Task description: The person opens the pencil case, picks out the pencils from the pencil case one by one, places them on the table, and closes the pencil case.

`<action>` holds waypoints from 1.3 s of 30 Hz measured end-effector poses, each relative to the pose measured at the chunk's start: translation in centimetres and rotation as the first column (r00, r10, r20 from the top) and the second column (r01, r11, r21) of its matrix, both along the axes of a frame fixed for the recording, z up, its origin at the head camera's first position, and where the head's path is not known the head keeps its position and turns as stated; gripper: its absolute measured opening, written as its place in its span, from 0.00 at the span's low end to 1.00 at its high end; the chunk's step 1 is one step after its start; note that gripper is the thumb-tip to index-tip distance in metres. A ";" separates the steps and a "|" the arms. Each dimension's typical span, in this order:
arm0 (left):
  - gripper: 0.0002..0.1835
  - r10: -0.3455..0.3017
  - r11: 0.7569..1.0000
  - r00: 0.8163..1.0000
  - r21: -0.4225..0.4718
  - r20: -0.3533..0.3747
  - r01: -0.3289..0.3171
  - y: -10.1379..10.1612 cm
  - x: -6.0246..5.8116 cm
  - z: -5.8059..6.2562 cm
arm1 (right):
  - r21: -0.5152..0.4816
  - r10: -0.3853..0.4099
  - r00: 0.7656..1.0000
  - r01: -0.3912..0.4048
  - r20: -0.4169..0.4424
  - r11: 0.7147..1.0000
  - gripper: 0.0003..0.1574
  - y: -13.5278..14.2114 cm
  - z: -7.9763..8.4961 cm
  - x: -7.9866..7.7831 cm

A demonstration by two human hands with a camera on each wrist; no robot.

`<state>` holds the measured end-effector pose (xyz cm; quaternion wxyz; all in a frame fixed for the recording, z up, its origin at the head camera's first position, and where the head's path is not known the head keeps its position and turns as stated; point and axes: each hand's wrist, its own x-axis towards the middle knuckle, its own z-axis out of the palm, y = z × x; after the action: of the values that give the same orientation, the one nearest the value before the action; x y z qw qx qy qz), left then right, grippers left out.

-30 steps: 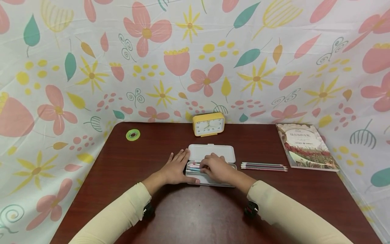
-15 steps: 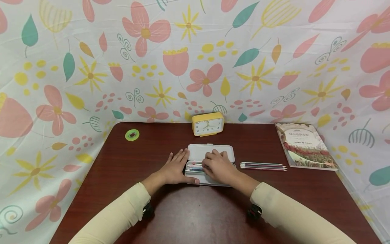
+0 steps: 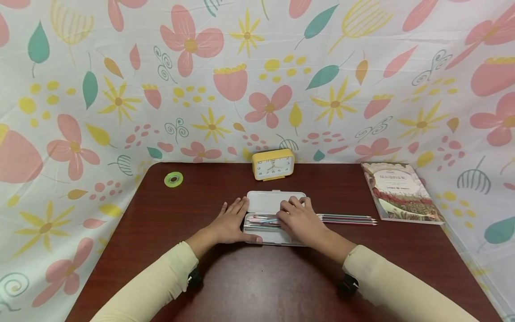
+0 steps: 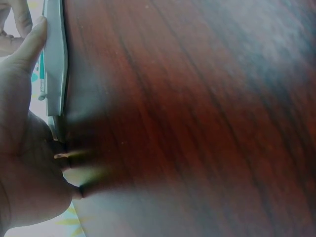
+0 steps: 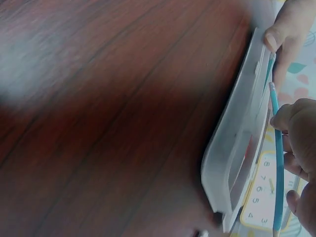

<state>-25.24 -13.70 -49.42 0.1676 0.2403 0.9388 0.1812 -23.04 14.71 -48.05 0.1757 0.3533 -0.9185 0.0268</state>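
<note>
A white pencil case (image 3: pixel 269 235) lies with its lid (image 3: pixel 263 202) swung back, and several pencils (image 3: pixel 257 219) are inside it. My left hand (image 3: pixel 228 226) rests at the case's left end, fingers straight and spread, thumb along the front rim. Above the case's right part, my right hand (image 3: pixel 301 221) pinches a blue pencil (image 5: pixel 279 173), which the right wrist view shows raised over the rim. The right hand hides the right part of the case and the near ends of the pencils beside it.
Several loose pencils (image 3: pixel 350 219) lie to the right of the case. Behind it stands a yellow alarm clock (image 3: pixel 273 164). A green roll of tape (image 3: pixel 174 179) is at the back left, and a book (image 3: pixel 400 192) lies at the back right.
My right hand has moved to the right along the case and lifted slightly with the pencil. The left hand stays where it was.
</note>
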 end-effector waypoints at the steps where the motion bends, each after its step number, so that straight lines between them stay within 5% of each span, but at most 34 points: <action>1: 0.75 0.001 1.000 1.000 -0.003 0.002 -0.001 0.0 0.0 0.0 | -0.003 -0.001 1.000 0.001 -0.007 1.000 0.05 0.4 0.0 0.0; 14: 0.74 0.011 1.000 1.000 -0.020 -0.001 -0.011 0.0 0.2 -0.2 | -0.113 0.003 0.999 -0.009 -0.051 0.994 0.08 5.3 -0.4 0.1; 39: 0.73 0.004 1.000 1.000 -0.011 0.009 -0.004 0.0 0.1 -0.2 | -0.201 -0.105 0.994 0.097 -0.028 0.975 0.14 15.3 -2.7 1.4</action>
<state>-25.14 -13.66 -49.57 0.1728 0.2365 0.9396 0.1773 -21.61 30.02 -50.79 0.2291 0.2872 -0.9243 0.1028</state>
